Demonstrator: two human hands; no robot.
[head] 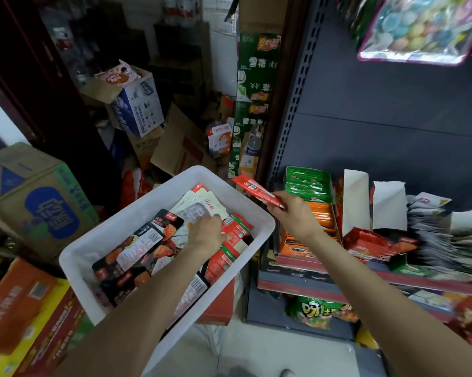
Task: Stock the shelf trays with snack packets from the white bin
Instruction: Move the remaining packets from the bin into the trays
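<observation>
Shelf-side white bin [98,240] holds snack packets; left hand [207,232] digs in, right hand [292,210] pinches red packet [256,190].

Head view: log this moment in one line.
right hand: holds red packet | left hand: in white bin, on packets | shelf trays: part-stocked

White bin [115,235] smooth plastic; snack packets [137,248] glossy film.

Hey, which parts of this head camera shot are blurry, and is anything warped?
Head view: the packets at the shelf's right end smear with motion blur, as does the hanging bag; the white bin and right hand stay fairly sharp; wide-angle distortion bends the shelf upright.
</observation>
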